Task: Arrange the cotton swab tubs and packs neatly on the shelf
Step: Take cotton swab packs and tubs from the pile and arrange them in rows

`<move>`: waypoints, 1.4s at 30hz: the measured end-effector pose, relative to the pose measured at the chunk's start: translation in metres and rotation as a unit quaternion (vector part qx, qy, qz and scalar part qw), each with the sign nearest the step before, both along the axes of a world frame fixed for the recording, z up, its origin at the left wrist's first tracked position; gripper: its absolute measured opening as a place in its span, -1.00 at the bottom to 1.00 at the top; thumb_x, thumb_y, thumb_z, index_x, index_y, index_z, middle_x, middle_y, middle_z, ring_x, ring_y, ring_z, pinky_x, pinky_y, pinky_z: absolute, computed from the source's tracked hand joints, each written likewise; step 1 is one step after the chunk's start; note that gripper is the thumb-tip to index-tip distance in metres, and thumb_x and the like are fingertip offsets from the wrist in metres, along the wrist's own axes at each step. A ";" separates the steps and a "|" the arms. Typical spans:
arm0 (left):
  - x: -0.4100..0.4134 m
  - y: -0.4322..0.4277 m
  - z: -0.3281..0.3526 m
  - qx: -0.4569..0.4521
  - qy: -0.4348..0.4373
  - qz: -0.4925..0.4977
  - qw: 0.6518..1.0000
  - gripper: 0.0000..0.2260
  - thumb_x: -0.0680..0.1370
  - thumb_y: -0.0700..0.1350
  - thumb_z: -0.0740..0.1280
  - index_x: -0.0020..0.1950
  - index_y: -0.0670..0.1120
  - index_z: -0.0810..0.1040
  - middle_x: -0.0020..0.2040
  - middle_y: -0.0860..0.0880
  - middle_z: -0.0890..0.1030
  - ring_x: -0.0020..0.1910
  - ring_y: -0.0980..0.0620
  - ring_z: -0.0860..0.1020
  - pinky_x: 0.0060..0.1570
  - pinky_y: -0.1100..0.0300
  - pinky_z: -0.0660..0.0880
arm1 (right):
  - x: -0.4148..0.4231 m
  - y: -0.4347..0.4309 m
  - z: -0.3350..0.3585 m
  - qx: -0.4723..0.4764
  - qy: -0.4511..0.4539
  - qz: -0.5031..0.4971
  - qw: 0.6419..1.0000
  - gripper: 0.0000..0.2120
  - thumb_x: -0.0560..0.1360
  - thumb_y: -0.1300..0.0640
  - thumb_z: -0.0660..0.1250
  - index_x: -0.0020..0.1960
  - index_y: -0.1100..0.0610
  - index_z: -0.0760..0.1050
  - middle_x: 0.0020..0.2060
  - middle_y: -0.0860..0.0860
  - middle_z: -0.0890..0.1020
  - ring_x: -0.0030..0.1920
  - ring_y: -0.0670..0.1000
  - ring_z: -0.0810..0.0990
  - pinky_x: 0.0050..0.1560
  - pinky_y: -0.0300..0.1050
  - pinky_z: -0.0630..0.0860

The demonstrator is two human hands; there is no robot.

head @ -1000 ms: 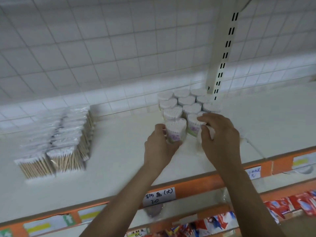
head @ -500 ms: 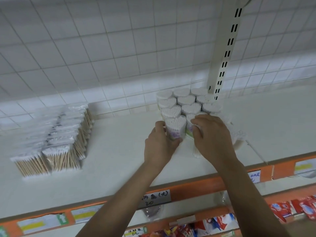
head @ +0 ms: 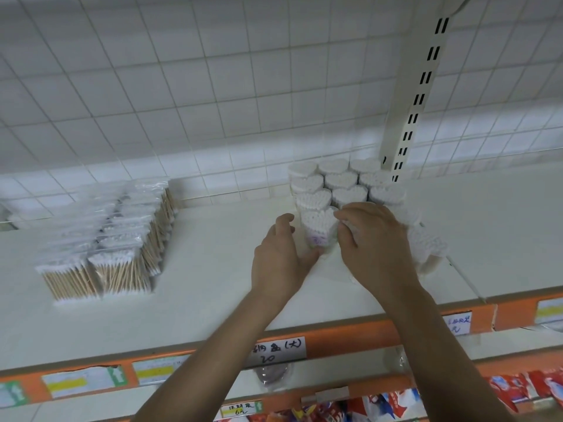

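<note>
Okay, left hand (head: 280,257) cups front tub (head: 320,226); right hand (head: 374,242) pinches neighbour tub (head: 348,223) under its fingers. Likely light, slick thin plastic: grip mid-sidewall, gently, or it tips.

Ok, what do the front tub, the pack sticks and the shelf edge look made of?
Front tub: clear glossy plastic, likely; swabs show through. Pack sticks: tan, matte, probably wood or bamboo. Shelf edge: orange, smooth; painted metal or plastic, unclear.
</note>
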State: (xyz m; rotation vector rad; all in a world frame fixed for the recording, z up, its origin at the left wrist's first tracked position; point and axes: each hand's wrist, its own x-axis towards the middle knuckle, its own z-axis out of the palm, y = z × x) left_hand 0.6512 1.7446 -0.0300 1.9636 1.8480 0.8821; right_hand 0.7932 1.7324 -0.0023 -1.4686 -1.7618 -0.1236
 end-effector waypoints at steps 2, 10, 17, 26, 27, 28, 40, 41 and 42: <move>-0.008 -0.005 0.006 0.014 0.009 0.001 1.000 -0.40 0.45 0.06 0.43 0.40 -0.03 0.27 0.26 0.02 0.50 0.16 0.04 0.53 0.07 0.16 0.42 | -0.013 -0.001 0.002 -0.001 -0.001 0.019 1.000 -0.84 0.39 0.28 0.33 -0.06 0.24 0.62 -0.12 0.11 0.66 -0.06 0.17 0.60 0.01 -0.16 0.38; -0.078 -0.038 0.026 0.149 0.093 0.033 0.984 -0.61 0.46 -0.11 0.42 0.27 -0.11 0.49 0.15 -0.09 0.57 0.07 -0.12 0.56 -0.07 0.04 0.53 | -0.090 -0.010 0.004 -0.025 -0.027 0.116 0.993 -0.76 0.40 0.24 0.31 0.04 0.22 0.61 -0.02 0.12 0.65 0.03 0.18 0.59 0.07 -0.02 0.50; -0.181 -0.077 0.031 0.218 0.162 0.102 0.957 -0.63 0.48 0.00 0.22 0.19 -0.16 0.56 0.05 -0.11 0.62 0.08 -0.14 0.57 0.04 0.10 0.52 | -0.192 -0.028 0.009 -0.011 -0.042 0.187 0.981 -0.74 0.36 0.20 0.28 0.01 0.19 0.61 -0.03 0.10 0.65 0.00 0.12 0.56 0.08 -0.19 0.34; -0.363 -0.138 0.027 0.177 0.199 0.213 0.940 -0.60 0.54 0.07 0.16 0.18 -0.14 0.57 0.07 -0.11 0.63 0.14 -0.18 0.55 0.02 0.00 0.55 | -0.375 -0.075 0.010 -0.049 -0.036 0.301 0.952 -0.68 0.40 0.18 0.22 0.10 0.19 0.59 0.07 0.13 0.62 0.10 0.20 0.55 0.19 -0.13 0.34; -0.383 -0.144 0.026 0.169 0.204 0.222 0.938 -0.60 0.54 0.08 0.15 0.19 -0.14 0.57 0.08 -0.11 0.63 0.13 -0.19 0.55 0.01 -0.02 0.55 | -0.397 -0.079 0.008 -0.047 -0.037 0.310 0.949 -0.68 0.39 0.21 0.25 0.10 0.21 0.59 0.06 0.15 0.62 0.09 0.21 0.55 0.18 -0.15 0.30; -0.398 -0.149 0.025 0.163 0.208 0.229 0.937 -0.58 0.53 0.08 0.15 0.19 -0.15 0.56 0.08 -0.12 0.62 0.12 -0.20 0.55 -0.01 -0.04 0.56 | -0.413 -0.082 0.007 -0.048 -0.038 0.317 0.947 -0.70 0.39 0.24 0.29 0.10 0.22 0.59 0.06 0.16 0.62 0.08 0.22 0.56 0.16 -0.17 0.27; -0.545 -0.175 0.014 0.058 0.211 0.342 0.914 -0.51 0.51 0.05 0.34 0.37 -0.16 0.41 0.31 -0.22 0.46 0.30 -0.26 0.39 0.12 -0.12 0.44 | -0.574 -0.086 -0.002 -0.113 -0.123 0.413 0.895 -0.60 0.54 0.18 0.22 0.37 0.13 0.37 0.37 0.07 0.36 0.37 0.05 0.28 0.34 -0.25 0.09; -0.554 -0.174 0.014 0.046 0.215 0.348 0.911 -0.49 0.52 0.06 0.32 0.40 -0.14 0.37 0.35 -0.20 0.42 0.33 -0.24 0.35 0.16 -0.11 0.41 | -0.584 -0.081 -0.001 -0.120 -0.123 0.421 0.891 -0.60 0.54 0.17 0.22 0.37 0.12 0.36 0.37 0.06 0.36 0.37 0.04 0.28 0.34 -0.25 0.09; -0.563 -0.171 0.015 0.029 0.220 0.354 0.909 -0.47 0.54 0.08 0.29 0.44 -0.12 0.32 0.39 -0.18 0.37 0.37 -0.21 0.30 0.21 -0.09 0.38 | -0.595 -0.075 -0.001 -0.127 -0.124 0.430 0.885 -0.60 0.54 0.16 0.22 0.38 0.13 0.36 0.36 0.06 0.36 0.37 0.04 0.28 0.34 -0.26 0.09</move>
